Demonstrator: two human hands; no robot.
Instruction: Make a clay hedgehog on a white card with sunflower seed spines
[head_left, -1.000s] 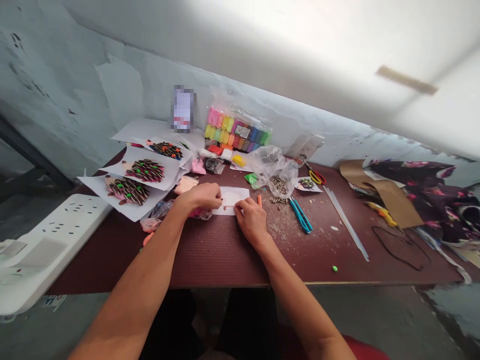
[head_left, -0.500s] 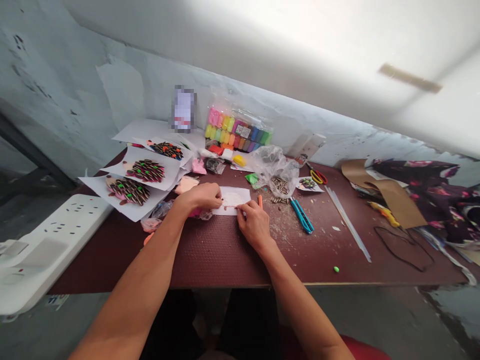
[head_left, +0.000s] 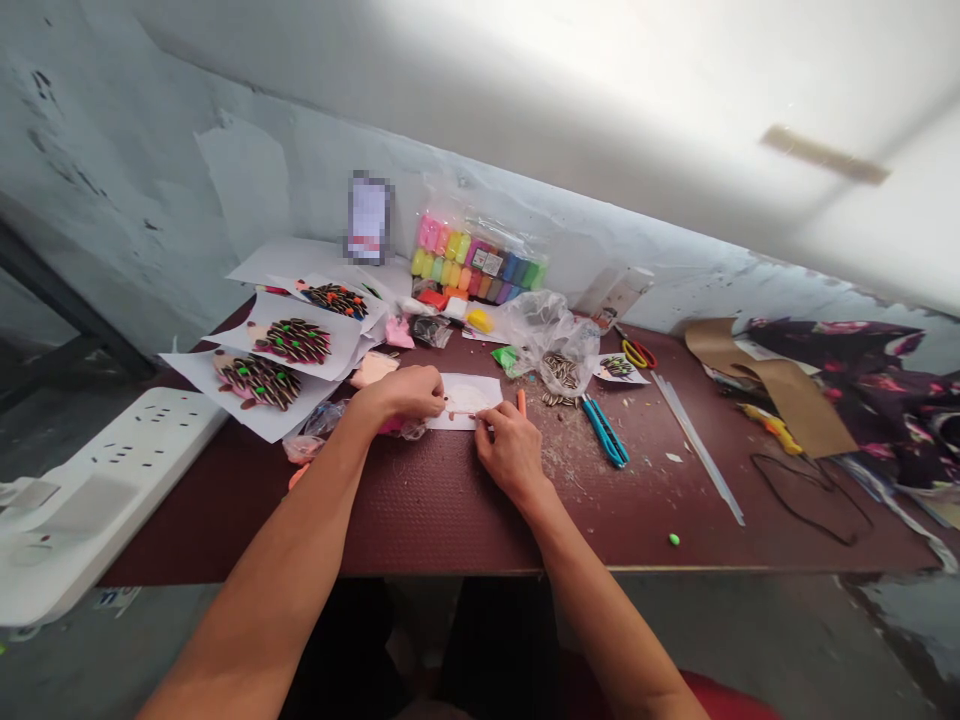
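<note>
A small white sheet of paper lies flat on the dark red table, with a pale clay shape and small brown bits along its lower edge. My left hand is closed over the paper's left side, fingers curled; what they hold, if anything, is hidden. At the lower right of the sheet, my right hand has its fingertips pressed together near a brown bit, and I cannot see whether something is between them. An orange stick-like piece lies just beyond the right hand.
Seed-covered hedgehog pictures on paper lie at the left, near a white power strip. Behind stand packs of coloured clay. Rightward are a bag of striped seeds, blue-handled pliers, scissors, glue sticks and a yellow glue gun.
The whole view has shifted very slightly. Both hands stay in almost the same place over the paper, and nothing else has visibly moved.
</note>
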